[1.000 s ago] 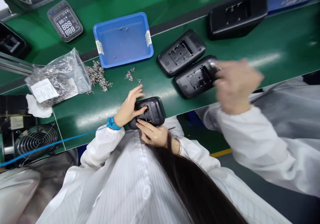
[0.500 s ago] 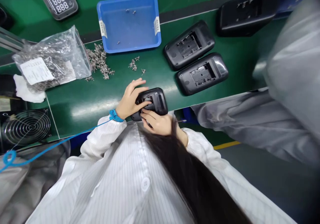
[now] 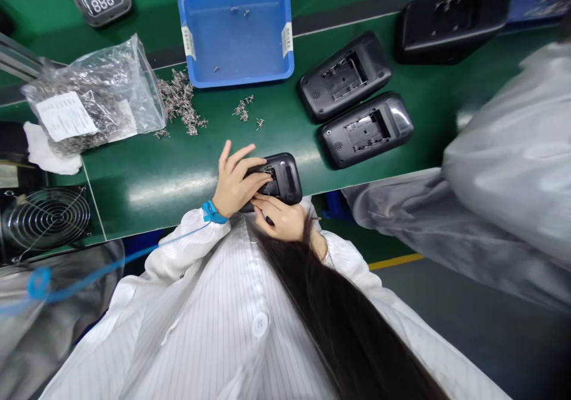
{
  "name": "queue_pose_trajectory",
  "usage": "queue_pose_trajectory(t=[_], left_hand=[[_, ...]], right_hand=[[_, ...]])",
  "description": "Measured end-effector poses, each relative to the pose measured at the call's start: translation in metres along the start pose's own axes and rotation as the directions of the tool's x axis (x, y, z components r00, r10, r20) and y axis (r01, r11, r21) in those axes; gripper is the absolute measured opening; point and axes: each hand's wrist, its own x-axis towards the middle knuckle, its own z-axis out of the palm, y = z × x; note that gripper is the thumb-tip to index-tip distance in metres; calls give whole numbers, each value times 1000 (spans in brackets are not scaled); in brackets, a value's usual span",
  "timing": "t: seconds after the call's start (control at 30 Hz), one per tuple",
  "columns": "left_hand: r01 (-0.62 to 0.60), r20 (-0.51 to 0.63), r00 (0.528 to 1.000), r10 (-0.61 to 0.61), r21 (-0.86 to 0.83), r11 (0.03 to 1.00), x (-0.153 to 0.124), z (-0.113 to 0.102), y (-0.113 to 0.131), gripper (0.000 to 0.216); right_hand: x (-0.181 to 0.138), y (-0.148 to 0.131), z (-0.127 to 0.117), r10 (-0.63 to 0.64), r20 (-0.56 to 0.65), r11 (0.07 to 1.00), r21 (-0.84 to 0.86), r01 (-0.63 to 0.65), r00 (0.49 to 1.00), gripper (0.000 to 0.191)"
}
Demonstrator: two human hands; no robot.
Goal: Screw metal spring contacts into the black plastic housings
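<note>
A black handheld device housing (image 3: 292, 180) lies at the table's near edge, battery compartment facing up. My left hand (image 3: 238, 180), with a blue strap at the wrist, reaches over that compartment. Its thumb and index finger come together there, while the other fingers stick out; whatever is between the tips is too small to make out. From the near side my right hand (image 3: 285, 218) grips the housing, fingertips at the compartment's edge close to the left thumb. Beyond the hands lie a few small metal battery springs (image 3: 241, 111) and a larger pile of them (image 3: 182, 102).
A blue tray (image 3: 238, 43) holds a few metal pieces. Left of it lies a clear plastic bag (image 3: 98, 90) full of springs. Two black housings (image 3: 368, 131) lie on the right, another (image 3: 455, 22) farther back. A fan (image 3: 49, 216) stands at left; a person's grey sleeve (image 3: 513, 150) is at right.
My left hand's outer fingers have lifted and spread, and its thumb and index finger have drawn together over the compartment. My right hand stays on the housing. The view has shifted slightly.
</note>
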Motion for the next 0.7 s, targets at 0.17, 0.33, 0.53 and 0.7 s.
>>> queue_pose_trajectory(t=[0.17, 0.33, 0.53, 0.7], left_hand=[[176, -26, 984, -175, 68, 982, -1, 1, 8, 13], [220, 61, 973, -220, 8, 975, 0, -1, 14, 21], [319, 29, 947, -321, 65, 946, 1, -3, 17, 18], [312, 93, 944, -316, 49, 949, 4, -1, 18, 16]], right_hand=[[-3, 2, 1, 19, 49, 998, 55, -21, 999, 24], [-5, 3, 1, 77, 157, 994, 67, -88, 985, 26], [-7, 2, 2, 75, 125, 993, 83, -85, 989, 28], [-5, 2, 1, 47, 58, 997, 56, -51, 997, 27]])
